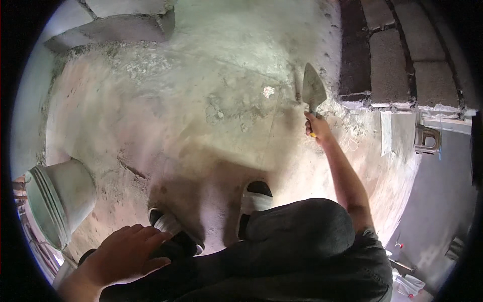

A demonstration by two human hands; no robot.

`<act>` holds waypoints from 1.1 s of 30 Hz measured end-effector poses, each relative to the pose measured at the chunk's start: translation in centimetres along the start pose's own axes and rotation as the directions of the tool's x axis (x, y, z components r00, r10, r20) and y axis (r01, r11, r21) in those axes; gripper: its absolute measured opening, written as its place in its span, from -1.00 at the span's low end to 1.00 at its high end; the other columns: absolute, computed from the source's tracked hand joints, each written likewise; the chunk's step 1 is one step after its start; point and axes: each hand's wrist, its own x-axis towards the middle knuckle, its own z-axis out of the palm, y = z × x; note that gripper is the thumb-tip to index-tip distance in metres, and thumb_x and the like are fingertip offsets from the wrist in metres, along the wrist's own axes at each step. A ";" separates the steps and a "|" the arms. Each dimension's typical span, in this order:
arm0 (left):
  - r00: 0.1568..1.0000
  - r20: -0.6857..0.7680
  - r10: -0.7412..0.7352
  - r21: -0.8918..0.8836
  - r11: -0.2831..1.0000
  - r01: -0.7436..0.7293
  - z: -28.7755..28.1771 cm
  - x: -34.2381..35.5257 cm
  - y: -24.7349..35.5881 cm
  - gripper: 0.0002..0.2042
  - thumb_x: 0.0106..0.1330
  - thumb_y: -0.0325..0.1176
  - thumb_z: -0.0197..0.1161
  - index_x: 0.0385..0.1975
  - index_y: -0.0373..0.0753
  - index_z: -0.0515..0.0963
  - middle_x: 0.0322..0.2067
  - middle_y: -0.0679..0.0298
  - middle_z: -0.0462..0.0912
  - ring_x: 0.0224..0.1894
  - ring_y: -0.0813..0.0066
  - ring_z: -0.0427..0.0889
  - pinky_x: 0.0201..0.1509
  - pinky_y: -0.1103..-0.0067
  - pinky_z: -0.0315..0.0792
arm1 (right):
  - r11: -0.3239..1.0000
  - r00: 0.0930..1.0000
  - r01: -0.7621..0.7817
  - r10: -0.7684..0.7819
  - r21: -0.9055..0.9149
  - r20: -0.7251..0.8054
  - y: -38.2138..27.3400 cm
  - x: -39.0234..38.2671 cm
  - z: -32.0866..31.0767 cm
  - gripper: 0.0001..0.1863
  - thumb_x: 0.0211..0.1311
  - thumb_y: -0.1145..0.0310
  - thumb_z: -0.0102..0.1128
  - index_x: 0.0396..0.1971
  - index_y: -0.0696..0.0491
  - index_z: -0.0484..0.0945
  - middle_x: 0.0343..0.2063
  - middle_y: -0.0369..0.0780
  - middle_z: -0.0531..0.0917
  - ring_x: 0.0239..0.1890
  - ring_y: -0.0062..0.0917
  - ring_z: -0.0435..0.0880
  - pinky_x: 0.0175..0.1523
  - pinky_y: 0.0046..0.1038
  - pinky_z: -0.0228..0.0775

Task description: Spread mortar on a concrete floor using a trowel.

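Observation:
My right hand (316, 128) grips the handle of a pointing trowel (313, 88), a dark handle with some yellow, its flat blade reaching over the dusty concrete floor (176, 100) toward the base of the grey block wall (390, 65) at upper right. My left hand (126, 254) is open at the lower left, palm down with fingers loosely extended, near my dark-clad left leg. A small crumpled pale scrap (268, 92) lies on the floor left of the blade.
A grey-green bucket (75, 201) stands at left. A block ledge (110, 27) runs along the upper left. A small plastic stool (427, 138) sits at right beside a darker floor area. My sandalled feet (256, 201) are below, with several objects at the lower right edge.

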 end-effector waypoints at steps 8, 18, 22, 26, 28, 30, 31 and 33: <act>0.987 0.108 -0.118 -0.004 0.993 0.119 0.1 1.2 -0.8 -0.52 0.38 -0.01 0.22 0.17 -0.17 0.46 -0.02 0.08 0.64 0.06 0.12 0.62 0.18 0.32 0.47 | 0.876 1.000 0.011 -0.020 0.482 0.013 2.3 0.1 2.3 -0.67 0.37 0.10 0.18 -0.48 0.00 0.41 -0.73 -0.33 0.38 -0.78 -0.57 0.32 -0.62 -0.48 0.22; 0.986 0.116 -0.119 -0.080 0.989 0.128 -0.3 2.6 -1.0 -0.53 0.38 0.01 0.22 0.15 -0.15 0.47 -0.03 0.11 0.64 0.04 0.14 0.62 0.16 0.34 0.48 | 0.857 0.953 -0.255 0.145 0.449 0.265 2.6 0.4 3.9 -0.64 0.44 0.10 0.04 -0.52 -0.01 0.35 -0.74 -0.31 0.35 -0.78 -0.51 0.31 -0.61 -0.45 0.24; 0.979 0.139 -0.150 -0.050 0.986 0.158 -0.8 2.7 -0.7 -0.51 0.39 0.01 0.21 0.18 -0.16 0.45 -0.02 0.12 0.64 0.04 0.14 0.61 0.16 0.33 0.48 | 0.867 1.000 0.003 0.002 0.498 -0.009 1.5 0.1 3.7 -0.67 0.42 0.13 0.06 -0.51 0.00 0.36 -0.75 -0.31 0.33 -0.79 -0.50 0.31 -0.64 -0.42 0.25; 0.981 0.168 -0.098 -0.107 0.987 0.117 -0.1 3.0 -1.2 -0.50 0.39 0.01 0.20 0.22 -0.14 0.43 0.01 0.12 0.62 0.06 0.12 0.59 0.18 0.31 0.46 | 0.896 0.977 -0.183 0.119 0.405 0.178 2.7 0.5 4.8 -0.71 0.40 0.16 0.07 -0.47 0.01 0.37 -0.72 -0.29 0.37 -0.80 -0.50 0.34 -0.65 -0.44 0.25; 0.975 0.169 -0.146 -0.073 0.984 0.160 -0.7 3.0 -0.7 -0.50 0.39 0.00 0.20 0.22 -0.14 0.43 0.01 0.12 0.62 0.07 0.12 0.59 0.19 0.31 0.46 | 0.948 0.988 -0.127 0.096 0.290 0.118 2.4 0.4 4.5 -0.70 0.39 0.17 0.08 -0.48 0.03 0.37 -0.72 -0.28 0.36 -0.81 -0.50 0.33 -0.66 -0.41 0.26; 0.968 0.166 -0.187 -0.033 0.980 0.196 -0.9 3.1 -0.4 -0.49 0.39 -0.01 0.20 0.23 -0.14 0.43 0.01 0.12 0.62 0.08 0.12 0.58 0.19 0.31 0.45 | 0.886 0.993 0.116 -0.094 0.449 -0.073 2.4 0.4 4.3 -0.68 0.38 0.17 0.11 -0.49 0.06 0.38 -0.72 -0.27 0.37 -0.82 -0.49 0.33 -0.67 -0.40 0.26; 0.974 0.140 -0.179 -0.039 0.982 0.186 -0.8 3.2 -0.3 -0.50 0.39 -0.01 0.20 0.22 -0.14 0.43 0.00 0.11 0.63 0.08 0.12 0.58 0.19 0.31 0.45 | 0.870 0.988 0.124 -0.065 0.478 -0.138 2.8 0.6 4.8 -0.67 0.37 0.17 0.11 -0.52 0.05 0.38 -0.72 -0.27 0.38 -0.81 -0.50 0.34 -0.68 -0.42 0.24; 0.972 0.171 -0.159 -0.109 0.978 0.179 -0.5 3.4 -0.5 -0.50 0.39 -0.01 0.20 0.21 -0.16 0.45 0.00 0.10 0.63 0.08 0.13 0.58 0.18 0.31 0.46 | 0.893 1.000 -0.014 0.013 0.450 0.006 3.1 0.9 5.1 -0.67 0.37 0.17 0.11 -0.53 0.05 0.38 -0.72 -0.27 0.38 -0.81 -0.50 0.34 -0.68 -0.44 0.24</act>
